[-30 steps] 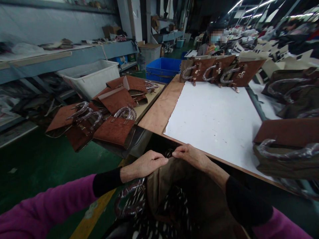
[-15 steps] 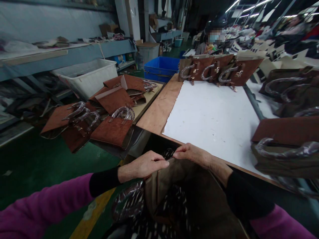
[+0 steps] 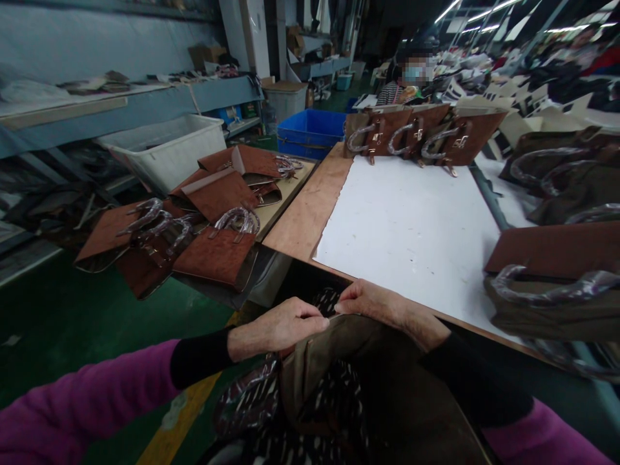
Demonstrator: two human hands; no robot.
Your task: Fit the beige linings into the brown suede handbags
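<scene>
My left hand (image 3: pixel 281 326) and my right hand (image 3: pixel 375 303) both pinch the top edge of an olive-brown bag (image 3: pixel 334 361) that rests in my lap, just below the table's front edge. The fingertips of the two hands nearly meet over the bag's opening. A plastic-wrapped handle (image 3: pixel 247 394) hangs at the bag's left side. Both sleeves are magenta with black cuffs.
A white sheet (image 3: pixel 411 226) covers the wooden table (image 3: pixel 305 216). Brown bags stand in a row at the far end (image 3: pixel 421 132); more lie at the right (image 3: pixel 557 284) and piled on a side stand at the left (image 3: pixel 203 213). A white tub (image 3: pixel 165 152), a blue crate (image 3: pixel 310 132) and a seated person (image 3: pixel 411 77) lie beyond.
Both hands have stayed pinched on the bag's edge; the bag's opening has folded slightly lower and the view has shifted a little to the right.
</scene>
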